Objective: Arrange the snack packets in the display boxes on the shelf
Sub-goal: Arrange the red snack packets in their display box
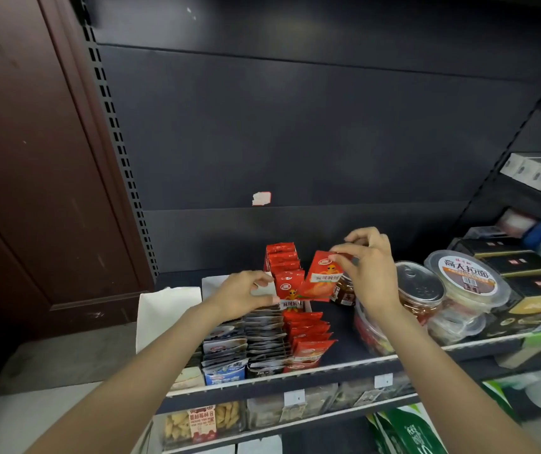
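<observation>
- Snack packets in three rows, blue-white, grey and red, stand packed in display boxes at the front of the shelf.
- Left hand grips the white edge of the box behind those rows, fingers curled over it.
- Right hand pinches one red packet by its top corner, tilted, just beside the upright red packets in the back box.
- Clear lidded tubs stand to the right.
</observation>
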`<act>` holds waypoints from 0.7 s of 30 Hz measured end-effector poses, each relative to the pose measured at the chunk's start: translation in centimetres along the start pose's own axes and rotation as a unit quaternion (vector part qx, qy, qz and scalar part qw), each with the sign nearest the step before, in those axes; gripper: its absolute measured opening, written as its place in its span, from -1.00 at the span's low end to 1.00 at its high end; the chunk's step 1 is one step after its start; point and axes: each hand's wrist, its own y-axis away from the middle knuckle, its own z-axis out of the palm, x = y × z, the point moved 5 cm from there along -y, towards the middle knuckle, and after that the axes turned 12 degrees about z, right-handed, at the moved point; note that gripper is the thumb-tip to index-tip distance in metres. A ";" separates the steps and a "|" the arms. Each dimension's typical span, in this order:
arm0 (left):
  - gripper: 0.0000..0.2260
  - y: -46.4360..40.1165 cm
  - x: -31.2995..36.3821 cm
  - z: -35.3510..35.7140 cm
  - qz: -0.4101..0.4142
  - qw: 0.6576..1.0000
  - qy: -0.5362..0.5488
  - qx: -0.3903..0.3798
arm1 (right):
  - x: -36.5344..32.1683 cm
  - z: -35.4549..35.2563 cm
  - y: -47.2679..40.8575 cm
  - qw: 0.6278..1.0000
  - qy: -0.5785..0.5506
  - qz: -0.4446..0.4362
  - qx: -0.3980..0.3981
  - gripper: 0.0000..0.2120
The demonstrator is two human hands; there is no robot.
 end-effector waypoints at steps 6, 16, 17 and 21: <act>-0.43 1.3 -1.0 1.0 -0.008 0.993 -0.074 -0.088 | 0.4 2.2 0.2 0.994 0.022 -0.022 -0.101 -0.87; -0.51 2.3 -1.2 1.8 0.002 0.992 -0.091 -0.083 | 0.0 4.5 1.1 0.973 0.019 -0.040 -0.228 -0.80; -0.50 2.4 -1.2 1.8 0.001 0.992 -0.102 -0.077 | 0.0 4.7 0.9 0.973 0.021 -0.034 -0.228 -0.80; -0.46 2.7 -1.2 1.8 -0.008 0.988 -0.143 -0.057 | -0.5 4.9 -0.1 0.976 0.055 -0.034 -0.207 -0.80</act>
